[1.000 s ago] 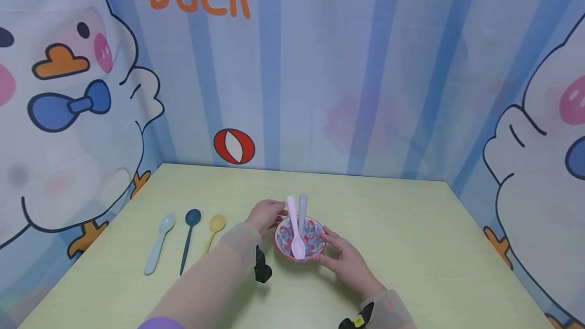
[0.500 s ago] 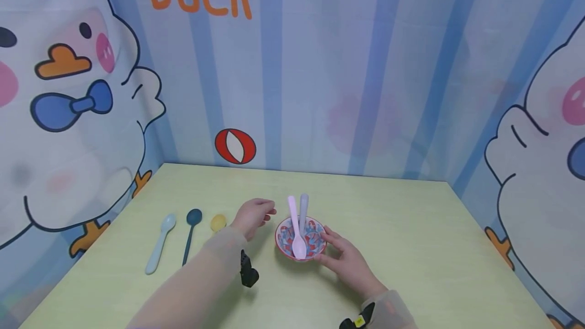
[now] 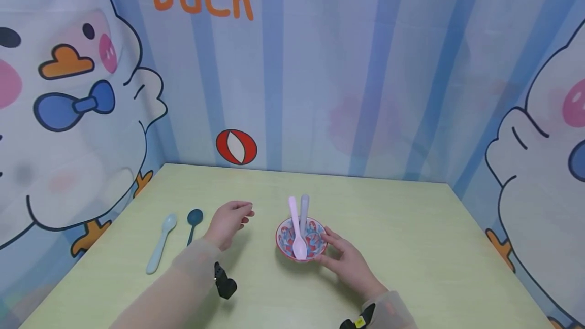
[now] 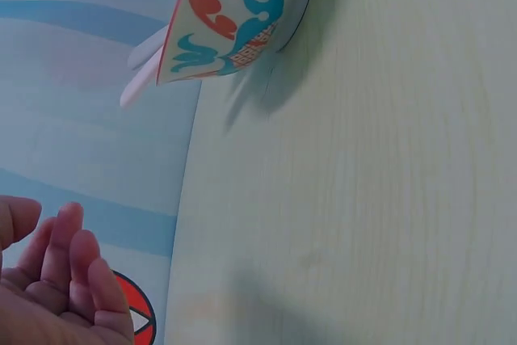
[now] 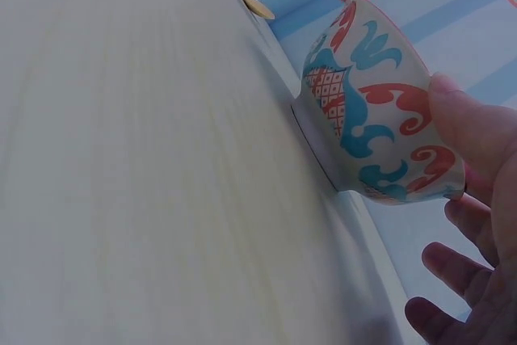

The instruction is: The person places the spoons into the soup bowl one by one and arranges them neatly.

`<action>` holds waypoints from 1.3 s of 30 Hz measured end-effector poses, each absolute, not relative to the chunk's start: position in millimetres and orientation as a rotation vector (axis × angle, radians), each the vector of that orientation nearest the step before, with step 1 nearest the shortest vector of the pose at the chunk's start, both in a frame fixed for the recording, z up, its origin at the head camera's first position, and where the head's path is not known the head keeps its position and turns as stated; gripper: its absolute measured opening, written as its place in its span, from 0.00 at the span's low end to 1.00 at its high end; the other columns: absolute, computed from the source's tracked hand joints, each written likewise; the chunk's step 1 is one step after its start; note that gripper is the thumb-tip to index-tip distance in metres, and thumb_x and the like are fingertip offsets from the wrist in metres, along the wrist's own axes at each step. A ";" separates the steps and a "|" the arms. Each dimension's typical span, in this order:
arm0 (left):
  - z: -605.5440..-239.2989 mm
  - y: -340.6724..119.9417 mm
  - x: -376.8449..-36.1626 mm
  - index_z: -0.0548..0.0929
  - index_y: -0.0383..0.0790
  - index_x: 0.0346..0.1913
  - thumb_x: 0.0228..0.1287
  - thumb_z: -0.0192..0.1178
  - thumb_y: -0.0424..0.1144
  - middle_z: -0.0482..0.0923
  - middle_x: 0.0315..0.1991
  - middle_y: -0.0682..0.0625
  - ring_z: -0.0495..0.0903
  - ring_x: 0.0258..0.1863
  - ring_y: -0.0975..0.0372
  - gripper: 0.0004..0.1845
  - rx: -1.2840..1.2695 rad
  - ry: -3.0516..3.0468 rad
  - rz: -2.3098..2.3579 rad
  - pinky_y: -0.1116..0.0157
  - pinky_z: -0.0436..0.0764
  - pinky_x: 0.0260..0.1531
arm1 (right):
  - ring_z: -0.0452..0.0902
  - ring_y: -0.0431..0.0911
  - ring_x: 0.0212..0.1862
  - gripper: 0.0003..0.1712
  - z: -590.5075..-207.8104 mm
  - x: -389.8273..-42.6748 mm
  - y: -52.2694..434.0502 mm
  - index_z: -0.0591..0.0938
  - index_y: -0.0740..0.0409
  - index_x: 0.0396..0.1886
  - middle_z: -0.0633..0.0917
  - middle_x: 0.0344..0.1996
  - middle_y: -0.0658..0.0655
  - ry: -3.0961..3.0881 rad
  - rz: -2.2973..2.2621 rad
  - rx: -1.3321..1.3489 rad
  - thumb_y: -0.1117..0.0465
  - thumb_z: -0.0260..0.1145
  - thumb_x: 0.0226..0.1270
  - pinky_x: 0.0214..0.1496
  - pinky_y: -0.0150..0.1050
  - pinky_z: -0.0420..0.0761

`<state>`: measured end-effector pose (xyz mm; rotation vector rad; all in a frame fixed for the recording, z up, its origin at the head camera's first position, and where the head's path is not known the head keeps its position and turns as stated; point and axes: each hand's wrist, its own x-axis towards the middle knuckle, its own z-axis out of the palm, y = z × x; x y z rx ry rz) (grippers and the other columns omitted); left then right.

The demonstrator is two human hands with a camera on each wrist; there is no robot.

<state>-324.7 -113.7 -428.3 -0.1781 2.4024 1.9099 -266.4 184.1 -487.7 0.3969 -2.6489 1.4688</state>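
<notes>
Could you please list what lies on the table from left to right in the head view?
Pale blue spoon → dark blue spoon → left hand → pink spoon in the patterned bowl → right hand.

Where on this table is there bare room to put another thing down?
The widest bare patch lies right of the bowl and the right hand, out to the table edge. Another runs behind the bowl to the back wall. It is crowded left, around the light blue spoon, dark spoon and left hand.
</notes>
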 end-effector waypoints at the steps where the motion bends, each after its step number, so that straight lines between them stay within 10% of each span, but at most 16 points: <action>1: -428.0 -116.8 -322.7 0.74 0.36 0.60 0.72 0.53 0.45 0.78 0.51 0.42 0.73 0.52 0.47 0.21 -0.181 2.403 1.927 0.53 0.72 0.56 | 0.57 0.56 0.71 0.36 -487.4 -266.2 184.0 0.76 0.56 0.63 0.66 0.70 0.51 -2.647 1.474 0.396 0.49 0.73 0.56 0.69 0.58 0.56; 39: -452.8 -203.3 -290.5 0.76 0.30 0.53 0.69 0.54 0.44 0.78 0.49 0.36 0.77 0.45 0.48 0.20 -0.274 2.894 1.189 0.51 0.76 0.42 | 0.57 0.57 0.71 0.36 -485.2 -264.6 183.0 0.76 0.57 0.63 0.66 0.70 0.52 -2.633 1.506 0.386 0.50 0.73 0.56 0.69 0.59 0.55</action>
